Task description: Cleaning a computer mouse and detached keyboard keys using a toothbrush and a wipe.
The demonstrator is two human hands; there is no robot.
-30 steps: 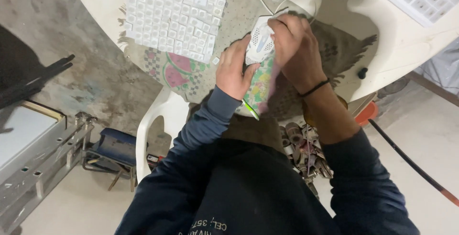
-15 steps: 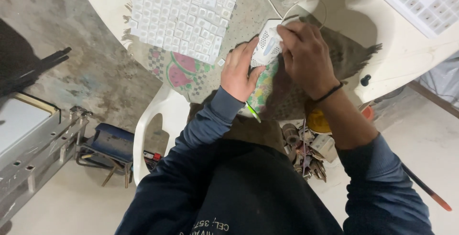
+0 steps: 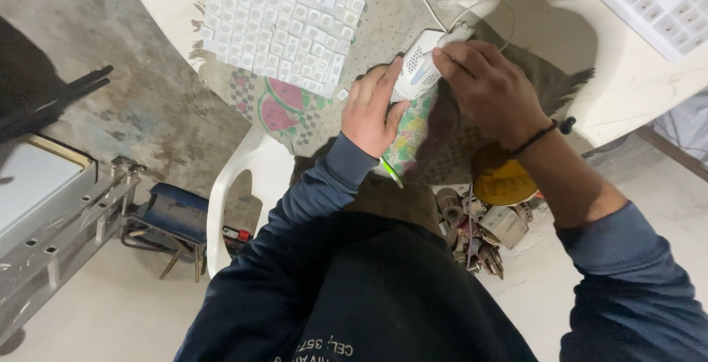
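In the head view, the left hand [image 3: 372,111] cradles a white perforated computer mouse [image 3: 417,74] over the cloth-covered table [image 3: 627,74], fingers wrapped around its side. The right hand [image 3: 487,89] has fingertips pinched together on its top end. The mouse looks light, rigid and smooth, so it is probably best gripped by its flanks.

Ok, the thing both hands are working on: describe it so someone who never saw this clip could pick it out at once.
Start at the white plastic table across the top of the view, then find the patterned cloth on it. At the cloth's edge, the left hand and right hand grip a white computer mouse. Unlike the flat keyboards beside it, it is rounded, with a perforated shell and a thin cable.
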